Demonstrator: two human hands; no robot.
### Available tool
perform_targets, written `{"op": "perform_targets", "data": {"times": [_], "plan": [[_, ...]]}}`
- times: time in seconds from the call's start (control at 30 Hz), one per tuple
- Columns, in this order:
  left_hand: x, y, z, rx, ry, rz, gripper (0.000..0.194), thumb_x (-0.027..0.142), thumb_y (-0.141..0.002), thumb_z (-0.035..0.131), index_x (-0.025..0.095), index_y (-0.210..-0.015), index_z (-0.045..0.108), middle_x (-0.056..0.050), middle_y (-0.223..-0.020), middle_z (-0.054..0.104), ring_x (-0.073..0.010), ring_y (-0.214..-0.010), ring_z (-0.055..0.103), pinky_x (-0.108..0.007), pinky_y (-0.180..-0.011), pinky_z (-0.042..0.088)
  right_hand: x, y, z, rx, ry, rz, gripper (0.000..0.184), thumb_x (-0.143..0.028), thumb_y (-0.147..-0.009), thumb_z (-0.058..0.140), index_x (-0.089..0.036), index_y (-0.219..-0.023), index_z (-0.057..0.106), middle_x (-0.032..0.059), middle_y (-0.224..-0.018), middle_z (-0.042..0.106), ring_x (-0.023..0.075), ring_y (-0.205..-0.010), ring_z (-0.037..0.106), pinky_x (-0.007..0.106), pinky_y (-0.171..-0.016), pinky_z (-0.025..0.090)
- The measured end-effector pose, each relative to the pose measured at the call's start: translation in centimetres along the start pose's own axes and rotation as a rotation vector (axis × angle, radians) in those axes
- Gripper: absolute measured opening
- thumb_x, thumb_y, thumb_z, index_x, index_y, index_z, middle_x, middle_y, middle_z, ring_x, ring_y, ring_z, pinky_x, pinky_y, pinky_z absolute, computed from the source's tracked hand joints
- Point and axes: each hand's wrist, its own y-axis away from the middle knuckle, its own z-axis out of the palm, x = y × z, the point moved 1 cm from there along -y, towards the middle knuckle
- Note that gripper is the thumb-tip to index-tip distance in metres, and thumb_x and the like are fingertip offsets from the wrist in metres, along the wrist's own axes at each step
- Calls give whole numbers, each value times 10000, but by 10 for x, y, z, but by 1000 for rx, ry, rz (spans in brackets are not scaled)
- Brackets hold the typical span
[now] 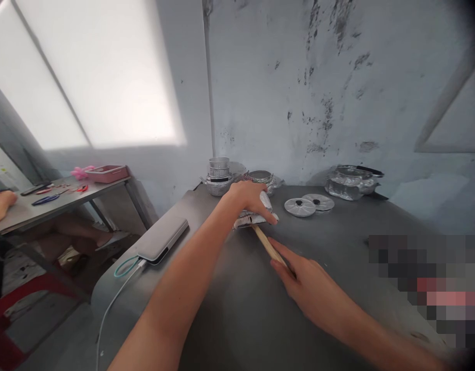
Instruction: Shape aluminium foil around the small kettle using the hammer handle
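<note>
My left hand (252,198) reaches over a crumpled foil-covered piece (243,221), its fingers curled over the top and its thumb at the near side. A pale wooden stick (265,242) runs from under that piece toward me, like a handle. The lower part of the stick is in my right hand (305,281), closed round it with thumb and fingers. Much of the foil piece is hidden by my left hand, so its full shape cannot be made out. Both hands are above the middle of the grey table (229,319).
Behind my hands stand a foil-wrapped pot with stacked metal tins (219,167), another foil-wrapped pot (259,175) and a foil-wrapped pan (347,185). Two round silvery lids (300,207) lie at right. A power bank (163,239) with a cable sits left. Another person's hand (3,203) is at a side table.
</note>
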Motion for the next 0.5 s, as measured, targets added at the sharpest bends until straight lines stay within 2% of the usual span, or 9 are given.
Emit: {"op": "perform_targets", "data": {"times": [0.1, 0.23, 0.43, 0.5], "plan": [[-1, 0, 0, -2, 5, -1, 1122, 881, -415, 591, 320, -1363, 382, -49, -1362, 488, -379, -1138, 497, -454, -850, 458, -1, 1, 0, -16, -15, 17, 487, -371, -930, 312, -339, -1413, 365, -37, -604, 592, 154, -512, 530, 249, -515, 358], [-3, -2, 1, -3, 15, 9, 1136, 896, -406, 580, 321, -1366, 383, -52, -1368, 483, -388, -1129, 502, -470, -830, 471, -5, 4, -2, -56, -47, 2, 460, -365, -931, 323, -356, -1382, 409, -40, -617, 573, 131, -513, 498, 230, -497, 339], [-3, -2, 1, 19, 4, 6, 1094, 879, -418, 597, 332, -1346, 409, -52, -1357, 495, -376, -1121, 514, -460, -850, 466, -4, 3, -3, 12, -46, 49, 483, -386, -942, 306, -331, -1419, 358, -58, -530, 476, 119, -436, 445, 231, -474, 309], [-3, -2, 1, 15, 6, 0, 1085, 872, -425, 601, 332, -1346, 410, -51, -1352, 500, -375, -1125, 512, -459, -855, 464, -2, 2, -2, -15, -39, 38, 477, -383, -941, 305, -339, -1411, 365, -50, -550, 508, 130, -457, 481, 235, -481, 323]]}}
